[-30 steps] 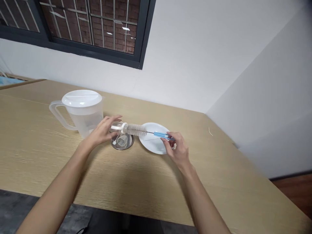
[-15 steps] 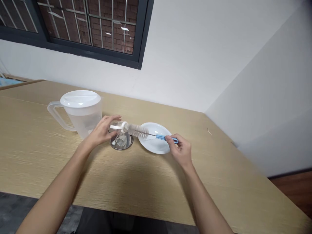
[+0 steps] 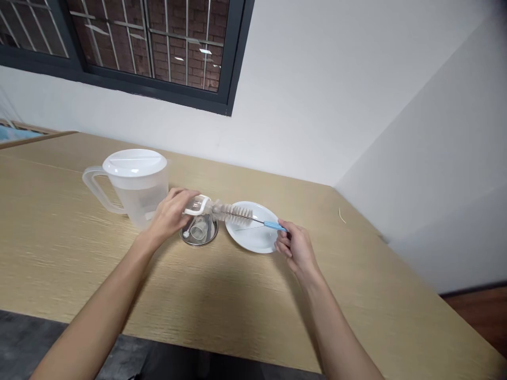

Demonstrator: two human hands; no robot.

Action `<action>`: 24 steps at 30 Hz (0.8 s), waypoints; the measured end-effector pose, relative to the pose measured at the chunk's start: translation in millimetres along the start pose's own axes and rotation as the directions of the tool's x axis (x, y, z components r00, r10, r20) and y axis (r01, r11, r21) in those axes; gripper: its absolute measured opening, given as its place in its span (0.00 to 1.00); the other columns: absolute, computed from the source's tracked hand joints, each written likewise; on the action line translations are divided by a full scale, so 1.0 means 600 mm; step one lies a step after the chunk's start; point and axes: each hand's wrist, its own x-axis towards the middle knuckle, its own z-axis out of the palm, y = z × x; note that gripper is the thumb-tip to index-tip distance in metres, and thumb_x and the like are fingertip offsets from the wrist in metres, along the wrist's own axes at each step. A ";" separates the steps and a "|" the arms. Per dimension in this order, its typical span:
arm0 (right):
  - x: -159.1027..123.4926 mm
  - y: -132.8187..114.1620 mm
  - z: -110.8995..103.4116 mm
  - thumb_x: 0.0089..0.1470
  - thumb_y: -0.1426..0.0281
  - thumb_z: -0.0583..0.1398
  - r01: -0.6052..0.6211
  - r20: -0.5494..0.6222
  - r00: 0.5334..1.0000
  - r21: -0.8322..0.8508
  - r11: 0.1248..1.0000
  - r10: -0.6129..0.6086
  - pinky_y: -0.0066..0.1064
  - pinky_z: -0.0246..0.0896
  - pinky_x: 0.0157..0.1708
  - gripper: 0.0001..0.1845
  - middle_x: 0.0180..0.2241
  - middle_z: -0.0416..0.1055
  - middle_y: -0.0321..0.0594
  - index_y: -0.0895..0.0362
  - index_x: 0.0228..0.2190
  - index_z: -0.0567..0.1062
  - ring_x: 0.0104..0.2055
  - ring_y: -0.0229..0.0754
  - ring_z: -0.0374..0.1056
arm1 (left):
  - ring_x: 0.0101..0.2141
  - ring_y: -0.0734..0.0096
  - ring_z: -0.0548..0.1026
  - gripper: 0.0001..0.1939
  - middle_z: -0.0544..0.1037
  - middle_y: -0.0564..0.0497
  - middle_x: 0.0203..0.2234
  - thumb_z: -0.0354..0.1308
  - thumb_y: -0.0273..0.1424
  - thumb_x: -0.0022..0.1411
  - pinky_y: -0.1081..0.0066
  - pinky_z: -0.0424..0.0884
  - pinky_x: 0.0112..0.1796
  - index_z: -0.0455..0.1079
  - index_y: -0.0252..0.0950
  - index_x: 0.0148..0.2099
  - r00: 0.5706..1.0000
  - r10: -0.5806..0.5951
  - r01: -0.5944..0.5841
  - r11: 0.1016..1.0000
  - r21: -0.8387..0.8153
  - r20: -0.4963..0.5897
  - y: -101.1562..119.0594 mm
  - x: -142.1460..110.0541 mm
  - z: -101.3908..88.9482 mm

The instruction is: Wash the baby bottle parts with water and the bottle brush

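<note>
My left hand is closed round a clear baby bottle with a white handle, tipped on its side with its mouth facing right. A bottle brush with pale bristles and a blue handle is gripped in my right hand. Its bristle tip sits at the bottle's mouth; whether it reaches inside I cannot tell. Beneath the bottle lies a round metal tray bearing a clear cap and a small white-tipped piece. The brush passes above a white plate.
A translucent lidded pitcher with liquid in it stands left of my left hand. Behind the table rises a white wall with a barred window. A thin pale strand lies toward the right.
The brush has shifted right and more of its bristles show outside the bottle. My right hand's hold on the blue handle has turned. The bottle moved slightly right.
</note>
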 end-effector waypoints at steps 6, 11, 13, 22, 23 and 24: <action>0.009 -0.014 -0.019 0.49 0.62 0.63 -0.021 -0.055 0.998 0.082 0.996 0.025 0.22 0.37 0.10 0.21 0.10 0.44 0.22 0.55 0.17 0.60 0.09 0.26 0.40 | 0.52 0.55 0.69 0.24 0.75 0.46 0.51 0.59 0.31 0.58 0.58 0.67 0.52 0.65 0.39 0.58 0.995 -0.065 0.064 0.998 -0.021 -0.074 -0.001 0.002 -0.006; 0.019 -0.024 -0.039 0.51 0.60 0.62 0.034 -0.075 0.997 0.137 0.990 -0.024 0.23 0.41 0.09 0.21 0.12 0.46 0.22 0.54 0.19 0.57 0.10 0.26 0.40 | 0.53 0.55 0.70 0.27 0.75 0.46 0.52 0.62 0.38 0.58 0.57 0.66 0.54 0.63 0.40 0.58 0.992 -0.087 0.078 0.991 -0.105 -0.087 0.005 0.003 -0.005; 0.025 -0.028 -0.051 0.52 0.60 0.61 0.063 -0.105 0.993 0.169 0.984 -0.046 0.23 0.42 0.10 0.21 0.12 0.46 0.22 0.54 0.19 0.57 0.10 0.26 0.40 | 0.53 0.54 0.71 0.30 0.75 0.45 0.52 0.65 0.41 0.56 0.56 0.66 0.54 0.63 0.40 0.59 0.988 -0.123 0.105 0.978 -0.183 -0.092 0.007 0.004 -0.001; 0.060 -0.027 -0.096 0.47 0.64 0.64 0.141 -0.289 0.953 0.142 0.980 -0.095 0.21 0.36 0.08 0.17 0.15 0.53 0.23 0.54 0.23 0.60 0.12 0.25 0.40 | 0.48 0.49 0.77 0.40 0.77 0.39 0.50 0.73 0.40 0.46 0.55 0.75 0.47 0.63 0.36 0.59 0.896 -0.424 0.302 0.361 -0.882 0.133 0.051 0.011 0.002; 0.065 -0.022 -0.099 0.46 0.64 0.65 0.130 -0.296 0.951 0.129 0.983 -0.087 0.21 0.35 0.08 0.17 0.14 0.53 0.22 0.54 0.23 0.60 0.12 0.25 0.40 | 0.48 0.49 0.77 0.39 0.77 0.38 0.50 0.73 0.39 0.47 0.55 0.75 0.46 0.63 0.36 0.59 0.896 -0.412 0.294 0.278 -0.914 0.163 0.054 0.011 0.002; 0.069 -0.017 -0.101 0.45 0.65 0.65 0.121 -0.302 0.950 0.119 0.985 -0.080 0.21 0.35 0.08 0.17 0.14 0.52 0.22 0.54 0.23 0.60 0.12 0.25 0.40 | 0.48 0.49 0.78 0.38 0.77 0.38 0.51 0.72 0.39 0.48 0.55 0.76 0.46 0.63 0.36 0.59 0.898 -0.399 0.291 0.215 -0.932 0.188 0.057 0.010 0.002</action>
